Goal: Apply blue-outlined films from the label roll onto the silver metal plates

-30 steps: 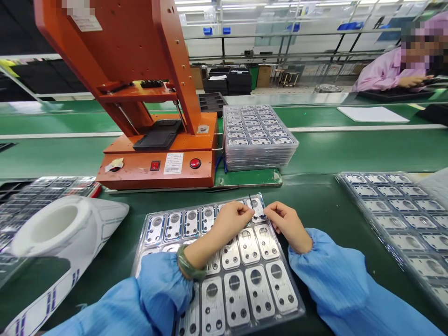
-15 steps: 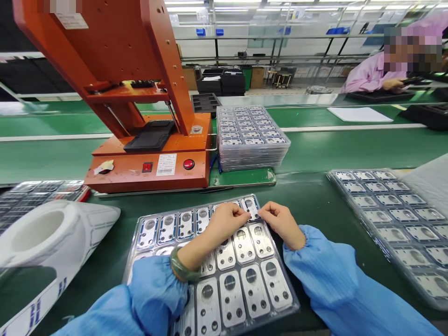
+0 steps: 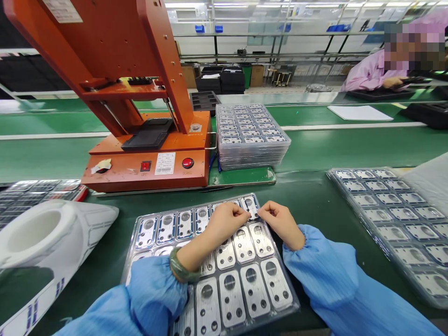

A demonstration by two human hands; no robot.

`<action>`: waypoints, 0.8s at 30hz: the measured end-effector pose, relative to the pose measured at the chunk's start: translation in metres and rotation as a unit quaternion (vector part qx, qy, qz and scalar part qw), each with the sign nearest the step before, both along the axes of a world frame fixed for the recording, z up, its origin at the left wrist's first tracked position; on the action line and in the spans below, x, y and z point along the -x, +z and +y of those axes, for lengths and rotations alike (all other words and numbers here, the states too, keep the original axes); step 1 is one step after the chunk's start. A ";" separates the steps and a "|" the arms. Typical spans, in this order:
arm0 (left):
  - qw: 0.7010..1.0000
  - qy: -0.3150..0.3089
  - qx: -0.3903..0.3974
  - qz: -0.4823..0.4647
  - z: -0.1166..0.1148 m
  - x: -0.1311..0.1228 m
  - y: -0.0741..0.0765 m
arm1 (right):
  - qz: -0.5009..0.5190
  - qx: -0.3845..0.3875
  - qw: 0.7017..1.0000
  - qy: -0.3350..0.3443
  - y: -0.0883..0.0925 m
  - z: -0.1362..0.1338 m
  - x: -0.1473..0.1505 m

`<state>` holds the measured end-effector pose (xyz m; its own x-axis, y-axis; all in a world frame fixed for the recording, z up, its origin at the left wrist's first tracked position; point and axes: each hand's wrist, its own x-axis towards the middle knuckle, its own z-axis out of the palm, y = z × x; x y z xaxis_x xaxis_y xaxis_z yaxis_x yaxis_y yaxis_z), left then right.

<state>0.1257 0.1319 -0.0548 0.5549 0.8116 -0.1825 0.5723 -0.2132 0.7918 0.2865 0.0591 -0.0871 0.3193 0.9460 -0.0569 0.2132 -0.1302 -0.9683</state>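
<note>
A clear plastic tray (image 3: 296, 304) holding rows of small metal plates lies on the dark mat in front of me. My left hand (image 3: 226, 222) and my right hand (image 3: 279, 221) are both curled in a pinch over the tray's far right corner, fingertips almost meeting above one metal plate (image 3: 250, 206). Whatever thin thing they pinch is too small to make out. Both arms wear blue sleeves, and a green bangle (image 3: 182, 270) sits on my left wrist.
An orange press machine (image 3: 140, 93) stands behind the tray. A stack of filled trays (image 3: 250, 135) sits to its right. Another filled tray (image 3: 392, 219) lies at the right, a white label roll (image 3: 42, 233) at the left. A person in pink works at the far right.
A dark thin film seen between my fingertips a second ago no longer shows. Both hands stay over the same corner plate; the view has shifted slightly.
</note>
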 end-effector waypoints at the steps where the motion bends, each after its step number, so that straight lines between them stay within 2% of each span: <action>1: 1.000 0.000 0.000 0.001 0.000 0.000 0.000 | 0.000 0.001 1.000 0.000 0.000 0.000 0.000; 24: 0.999 0.003 -0.027 0.027 -0.002 -0.002 0.003 | -0.004 0.012 1.000 -0.002 0.001 0.000 0.001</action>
